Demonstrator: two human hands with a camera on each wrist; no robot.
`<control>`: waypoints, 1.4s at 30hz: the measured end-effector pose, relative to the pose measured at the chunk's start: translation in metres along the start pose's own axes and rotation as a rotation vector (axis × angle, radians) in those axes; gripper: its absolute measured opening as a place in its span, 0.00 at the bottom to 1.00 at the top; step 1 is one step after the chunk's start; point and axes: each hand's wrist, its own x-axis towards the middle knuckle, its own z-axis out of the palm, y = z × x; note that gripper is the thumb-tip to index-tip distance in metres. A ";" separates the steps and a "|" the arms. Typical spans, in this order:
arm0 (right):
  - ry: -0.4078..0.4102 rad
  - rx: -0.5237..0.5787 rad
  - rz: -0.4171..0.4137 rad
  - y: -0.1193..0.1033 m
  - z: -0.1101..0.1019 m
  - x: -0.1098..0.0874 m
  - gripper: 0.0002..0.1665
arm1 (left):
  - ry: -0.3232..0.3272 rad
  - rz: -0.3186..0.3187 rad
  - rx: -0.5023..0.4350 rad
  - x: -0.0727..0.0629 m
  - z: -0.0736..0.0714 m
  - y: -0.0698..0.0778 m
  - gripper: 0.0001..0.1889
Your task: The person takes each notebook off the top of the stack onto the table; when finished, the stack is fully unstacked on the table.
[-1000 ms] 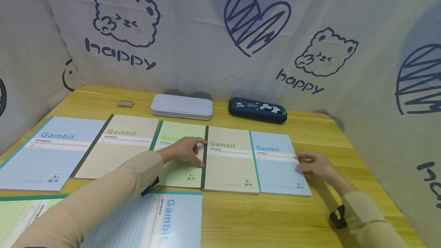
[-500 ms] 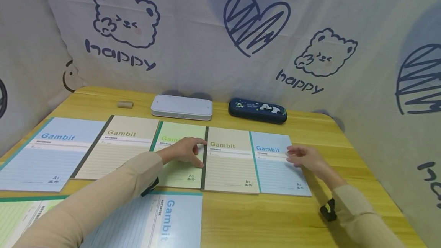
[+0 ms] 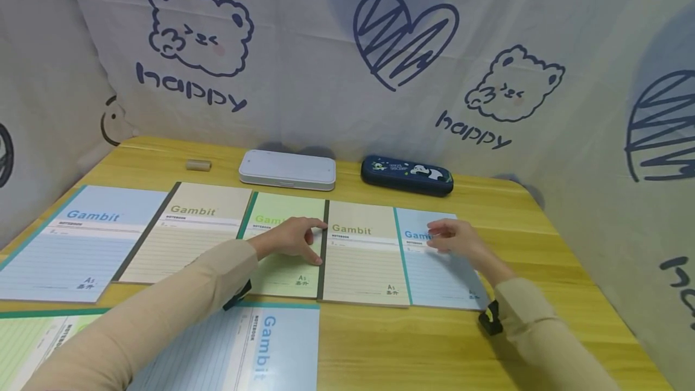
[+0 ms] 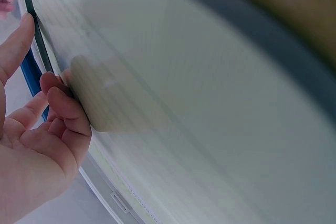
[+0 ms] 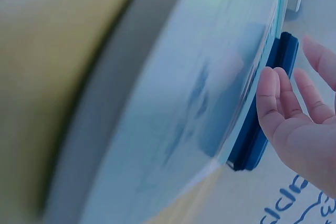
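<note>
Against the dark spine of a beige notebook [image 3: 362, 270], my left hand [image 3: 292, 236] rests its index fingertip and thumb, spread apart, with the palm over a green notebook [image 3: 282, 279]. The left wrist view has its other fingers [image 4: 68, 111] curled in, low over the cover. My right hand [image 3: 460, 239] is over the light blue notebook [image 3: 438, 279] at the row's right end, fingertips at the printed "Gambit" title. Its fingers are loosely bent with nothing between them, and the right wrist view shows this hand [image 5: 299, 124] just above the cover.
Left in the same row lie another beige notebook [image 3: 184, 246] and a blue one [image 3: 70, 258]. Nearer me are a sideways blue notebook [image 3: 282, 349] and a green one [image 3: 27, 343]. A white case [image 3: 288, 169], a navy panda case [image 3: 406, 175] and a small tan cylinder [image 3: 198, 165] stand behind.
My right hand has moved left from the right edge of the end blue notebook to over its title. The left hand and the notebooks stay in place.
</note>
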 end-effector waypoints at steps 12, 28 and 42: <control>-0.032 -0.016 -0.109 -0.019 0.021 0.018 0.24 | 0.005 0.008 -0.005 -0.001 -0.001 -0.002 0.39; -0.112 -0.208 -0.218 -0.045 0.033 0.042 0.30 | 0.002 -0.023 -0.019 0.000 -0.001 -0.001 0.39; -0.215 -0.308 -0.233 -0.056 0.033 0.055 0.42 | 0.004 -0.029 -0.013 0.002 0.001 -0.002 0.39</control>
